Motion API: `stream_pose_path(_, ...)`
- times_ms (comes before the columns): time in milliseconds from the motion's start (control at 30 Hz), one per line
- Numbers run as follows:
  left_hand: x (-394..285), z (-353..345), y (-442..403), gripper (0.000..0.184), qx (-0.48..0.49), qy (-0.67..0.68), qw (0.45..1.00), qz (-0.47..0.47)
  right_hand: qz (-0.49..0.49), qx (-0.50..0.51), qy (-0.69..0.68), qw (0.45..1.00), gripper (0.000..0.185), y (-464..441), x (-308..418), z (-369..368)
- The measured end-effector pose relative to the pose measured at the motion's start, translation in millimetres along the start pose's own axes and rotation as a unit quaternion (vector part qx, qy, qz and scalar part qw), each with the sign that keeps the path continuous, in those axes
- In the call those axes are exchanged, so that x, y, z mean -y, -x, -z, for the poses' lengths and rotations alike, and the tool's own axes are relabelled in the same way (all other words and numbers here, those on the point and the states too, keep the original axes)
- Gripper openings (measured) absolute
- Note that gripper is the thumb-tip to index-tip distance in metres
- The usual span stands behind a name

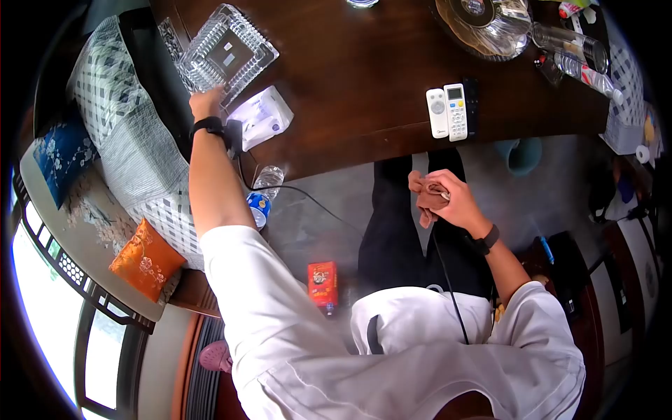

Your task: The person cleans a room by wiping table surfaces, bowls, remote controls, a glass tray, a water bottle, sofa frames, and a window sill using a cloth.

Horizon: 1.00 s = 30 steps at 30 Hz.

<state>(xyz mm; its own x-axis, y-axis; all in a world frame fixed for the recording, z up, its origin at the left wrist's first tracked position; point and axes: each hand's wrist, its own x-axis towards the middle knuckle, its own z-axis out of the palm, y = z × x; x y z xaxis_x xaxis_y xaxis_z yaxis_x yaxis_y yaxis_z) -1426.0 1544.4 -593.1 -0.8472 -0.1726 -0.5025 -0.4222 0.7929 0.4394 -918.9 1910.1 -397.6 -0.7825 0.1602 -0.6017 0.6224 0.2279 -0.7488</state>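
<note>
At the table's left end, my left hand is closed on the near edge of a clear, ridged glass tray. Its fingertips are partly hidden at the rim. A white and purple soft pack lies beside that wrist. My right hand is held above my lap, gripping a crumpled brown cloth. Some of the cloth hangs below the fingers.
Two white remotes and a black remote lie near the front edge of the dark wooden table. Plastic bottles and a large glass bowl stand back right. A black cable crosses my lap. A red box is on the floor.
</note>
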Motion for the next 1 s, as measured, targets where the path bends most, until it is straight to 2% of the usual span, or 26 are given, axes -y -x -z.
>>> stream_pose_path(33, -38, 2, 33, 0.032, 0.033, 0.012, 0.997, 0.066, 0.0, -0.003, 0.001, 1.0, 0.045, 0, 1, 2)
stream_pose_path(100, -68, 7, 58, 0.031, 0.099, 0.094, 0.974, 0.183, 0.007, -0.01, -0.002, 1.0, 0.044, 0, 4, 5)
stream_pose_path(133, -65, 8, 62, 0.036, 0.146, 0.27, 0.928, 0.21, 0.014, -0.016, -0.005, 1.0, 0.044, -1, 6, 6)
stream_pose_path(233, -87, -1, 81, 0.026, 0.161, 0.367, 0.895, 0.195, 0.021, -0.017, -0.013, 1.0, 0.042, -1, 25, 16)
stream_pose_path(267, -99, -5, 99, 0.024, 0.124, 0.394, 0.891, 0.188, 0.026, -0.017, -0.019, 0.999, 0.042, -1, 31, 19)
stream_pose_path(300, -107, -12, 111, 0.028, 0.076, 0.384, 0.907, 0.155, 0.032, -0.015, -0.024, 0.999, 0.042, 0, 38, 23)
stream_pose_path(367, -114, -21, 122, 0.034, 0.08, 0.383, 0.915, 0.096, 0.062, -0.017, -0.028, 0.998, 0.041, 3, 52, 35)
stream_pose_path(433, -135, -18, 152, 0.042, 0.052, 0.42, 0.897, 0.127, 0.088, -0.019, -0.037, 0.995, 0.04, 9, 71, 51)
stream_pose_path(500, -122, -21, 173, 0.04, 0.087, 0.467, 0.876, 0.081, 0.125, -0.033, -0.05, 0.99, 0.04, 18, 97, 74)
stream_pose_path(533, -130, -15, 202, 0.038, 0.074, 0.418, 0.9, 0.099, 0.144, -0.041, -0.072, 0.986, 0.041, 23, 108, 85)
stream_pose_path(567, -133, -13, 239, 0.03, 0.029, 0.375, 0.925, 0.049, 0.164, -0.051, -0.094, 0.981, 0.042, 28, 115, 94)
stream_pose_path(633, -147, 1, 291, 0.037, 0.081, 0.401, 0.912, 0.032, 0.18, -0.059, -0.088, 0.978, 0.043, 36, 122, 105)
stream_pose_path(700, -193, 25, 403, 0.046, 0.089, 0.373, 0.922, 0.052, 0.224, -0.081, -0.107, 0.965, 0.042, 49, 154, 132)
stream_pose_path(767, -195, 28, 484, 0.053, 0.113, 0.404, 0.907, 0.044, 0.275, -0.094, -0.094, 0.952, 0.043, 64, 170, 149)
stream_pose_path(833, -190, 24, 552, 0.05, 0.15, 0.414, 0.897, 0.024, 0.313, -0.112, -0.104, 0.937, 0.042, 75, 177, 148)
stream_pose_path(867, -193, 22, 584, 0.051, 0.157, 0.394, 0.905, 0.019, 0.316, -0.113, -0.082, 0.938, 0.04, 81, 176, 147)
stream_pose_path(900, -195, 19, 614, 0.052, 0.165, 0.374, 0.912, 0.014, 0.292, -0.084, -0.113, 0.946, 0.05, 91, 172, 139)
stream_pose_path(967, -197, 7, 662, 0.05, 0.166, 0.403, 0.9, 0.0, 0.261, -0.058, -0.09, 0.959, 0.048, 115, 169, 127)
stream_pose_path(1000, -206, 10, 685, 0.05, 0.186, 0.361, 0.914, -0.01, 0.27, -0.03, -0.038, 0.962, 0.049, 125, 154, 119)
